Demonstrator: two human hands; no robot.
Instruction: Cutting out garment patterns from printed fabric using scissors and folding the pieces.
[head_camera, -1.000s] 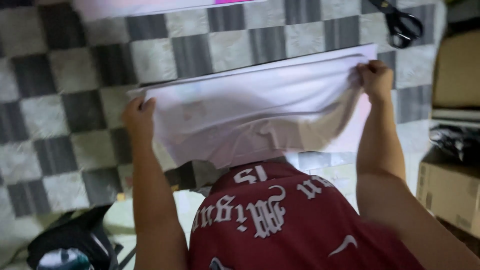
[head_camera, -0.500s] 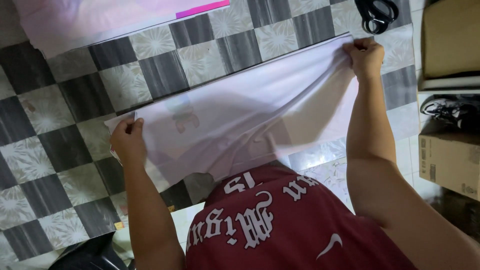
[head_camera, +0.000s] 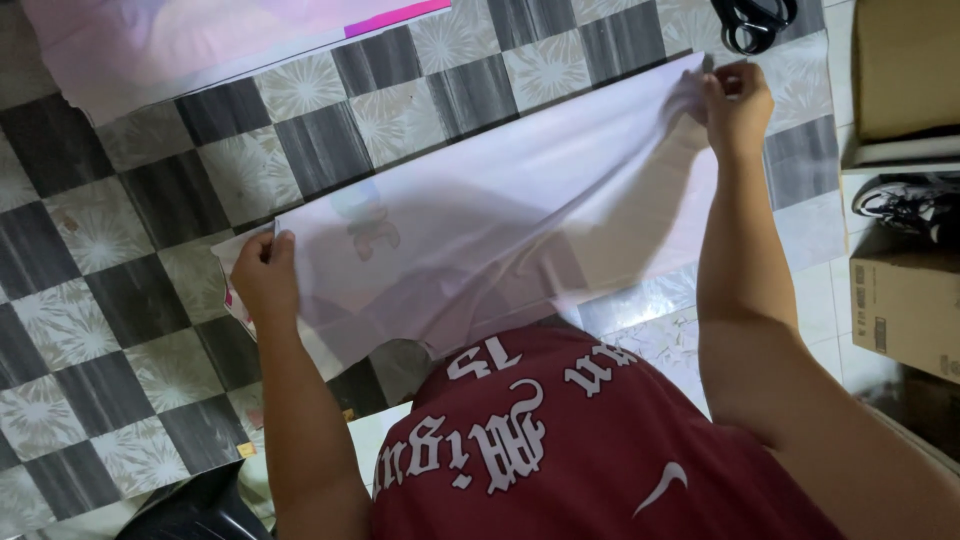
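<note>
A large, thin, pale lilac sheet (head_camera: 500, 210) with a small faint printed figure is stretched out above a checkered floor. My left hand (head_camera: 265, 272) pinches its near left corner. My right hand (head_camera: 735, 100) grips its far right corner, close to a pair of black scissors (head_camera: 755, 18). The sheet sags between the two hands and its near edge disappears behind my dark red shirt (head_camera: 580, 440).
A second pale sheet with a magenta strip (head_camera: 200, 40) lies on the floor at the upper left. Cardboard boxes (head_camera: 900, 300) and a black-and-white shoe (head_camera: 905, 200) stand along the right. A dark bag (head_camera: 190, 505) sits at the bottom left. The floor has grey and white checkered tiles (head_camera: 80, 300).
The view has swung, so the sheet now runs diagonally. My left hand sits lower and my right hand higher, both still gripping the sheet's corners.
</note>
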